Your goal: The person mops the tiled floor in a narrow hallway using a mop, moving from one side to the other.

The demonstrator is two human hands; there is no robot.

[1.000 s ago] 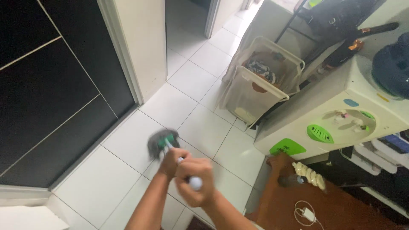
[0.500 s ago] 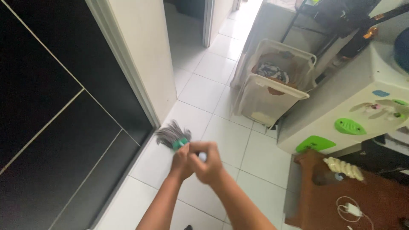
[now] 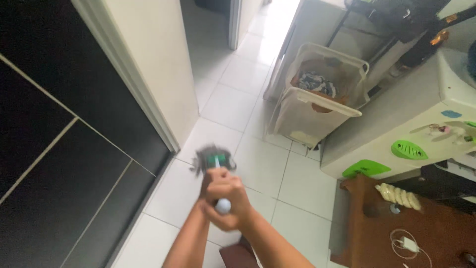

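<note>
We look down on our 2 hands clasped one over the other around the white handle (image 3: 221,198) of a mop. The right hand (image 3: 232,196) sits on top near the rounded white end of the handle, its fingers curled tight around it, and the left hand (image 3: 208,184) is just under and ahead of it at 11 o'clock, fingers also wrapped closed on the handle. The mop head (image 3: 212,160), a blurred dark grey tuft with a green collar, lies on the white tiled floor (image 3: 267,164) just past our knuckles at 12 o'clock, close to the foot of the cream wall corner (image 3: 148,84) and the dark glass panels (image 3: 59,164) that fill the view toward 9 o'clock. At 1 o'clock from the hands, well apart from them, a white laundry basket (image 3: 317,106) with clothes inside stands against a grey cabinet. At 3 o'clock is a white washing machine (image 3: 396,134) with 2 green patches on its sloped panel, and below it at 4 o'clock a brown wooden table (image 3: 396,228) carries a bunch of pale bananas (image 3: 399,196) and a white charger with its cable (image 3: 409,244).
</note>
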